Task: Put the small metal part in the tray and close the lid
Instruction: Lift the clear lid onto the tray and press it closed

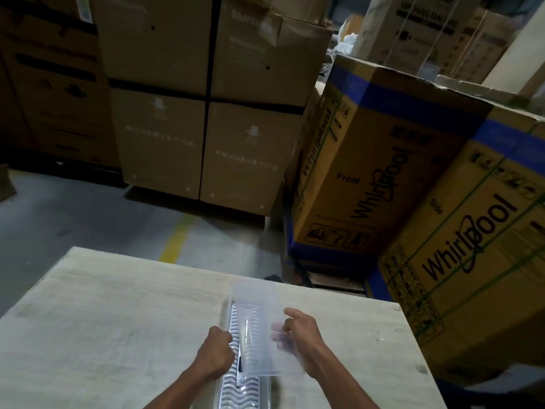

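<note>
A long clear plastic tray with a ribbed white insert lies on the pale wooden table, running away from me. A thin, partly dark metal part lies lengthwise inside it. My right hand grips the right edge of the transparent lid, which hovers tilted over the far half of the tray. My left hand is closed against the tray's left rim, and whether it pinches the rim or the part is unclear.
Tall cardboard appliance boxes stand beyond the table. Yellow Whirlpool cartons crowd the right side, close to the table's right edge. Grey floor with a yellow line lies past the far edge.
</note>
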`<state>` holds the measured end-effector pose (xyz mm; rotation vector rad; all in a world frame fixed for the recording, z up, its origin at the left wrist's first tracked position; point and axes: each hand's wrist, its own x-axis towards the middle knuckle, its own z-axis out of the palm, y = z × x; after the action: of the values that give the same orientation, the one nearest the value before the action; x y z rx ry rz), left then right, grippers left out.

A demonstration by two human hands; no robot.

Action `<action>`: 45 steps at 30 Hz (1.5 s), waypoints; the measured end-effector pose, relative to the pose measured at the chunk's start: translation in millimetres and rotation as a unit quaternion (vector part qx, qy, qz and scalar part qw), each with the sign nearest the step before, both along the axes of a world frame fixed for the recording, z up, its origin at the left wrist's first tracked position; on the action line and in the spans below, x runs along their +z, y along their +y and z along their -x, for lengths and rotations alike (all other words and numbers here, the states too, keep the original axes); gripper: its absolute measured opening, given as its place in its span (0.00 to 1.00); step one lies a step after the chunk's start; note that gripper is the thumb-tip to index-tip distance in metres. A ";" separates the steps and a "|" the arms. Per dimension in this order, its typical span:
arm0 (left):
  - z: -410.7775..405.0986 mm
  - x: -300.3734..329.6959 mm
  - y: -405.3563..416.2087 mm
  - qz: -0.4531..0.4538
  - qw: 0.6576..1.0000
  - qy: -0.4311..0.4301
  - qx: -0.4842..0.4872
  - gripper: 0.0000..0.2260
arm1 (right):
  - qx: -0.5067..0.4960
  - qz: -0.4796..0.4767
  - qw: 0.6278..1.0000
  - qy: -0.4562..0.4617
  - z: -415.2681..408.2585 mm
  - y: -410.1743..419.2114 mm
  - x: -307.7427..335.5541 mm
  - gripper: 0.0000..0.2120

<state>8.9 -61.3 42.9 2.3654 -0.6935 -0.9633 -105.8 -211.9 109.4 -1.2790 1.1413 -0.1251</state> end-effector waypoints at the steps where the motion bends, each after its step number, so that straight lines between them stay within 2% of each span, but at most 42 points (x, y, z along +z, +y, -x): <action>1: -2.4 -0.4 0.1 -0.001 1.000 0.007 0.003 0.18 | 0.005 0.000 1.000 0.001 -1.2 2.5 -1.0 0.24; 7: -26.7 -52.2 -6.3 0.008 0.998 0.059 0.025 0.10 | 0.026 0.012 0.999 0.031 -4.3 12.0 -8.9 0.25; 11: -15.4 -5.6 5.0 0.082 0.993 0.064 0.062 0.10 | 0.034 0.021 0.998 0.039 -2.9 13.9 -16.0 0.26; 15: -10.2 6.3 4.5 0.097 0.987 0.064 0.110 0.18 | 0.039 0.035 0.997 0.056 0.3 19.0 -22.7 0.30; 19: -10.6 -0.6 -0.7 0.094 0.988 0.038 0.116 0.19 | 0.048 0.044 0.995 0.077 3.0 26.4 -24.9 0.31; 23: -10.0 -0.3 3.9 0.089 0.989 0.036 0.109 0.13 | 0.080 0.092 0.986 0.111 5.1 31.0 -21.8 0.28; 30: -15.8 0.0 4.8 0.099 0.986 0.036 0.126 0.05 | 0.150 0.161 0.965 0.143 5.8 40.3 -28.8 0.34; 33: -18.8 -0.9 6.8 0.097 0.982 0.058 0.154 0.11 | 0.200 0.190 0.945 0.174 7.0 43.9 -30.5 0.36; 36: -20.1 -5.5 7.8 0.098 0.979 0.066 0.165 0.12 | 0.219 0.211 0.933 0.193 8.4 46.0 -30.0 0.35; 45: -19.3 -15.4 8.9 0.119 0.971 0.063 0.197 0.14 | 0.209 0.226 0.935 0.179 10.4 43.9 -32.1 0.32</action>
<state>28.3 -52.3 27.4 2.0992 -0.2552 -0.7971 -116.2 -168.1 77.2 -1.9915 1.1541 0.1828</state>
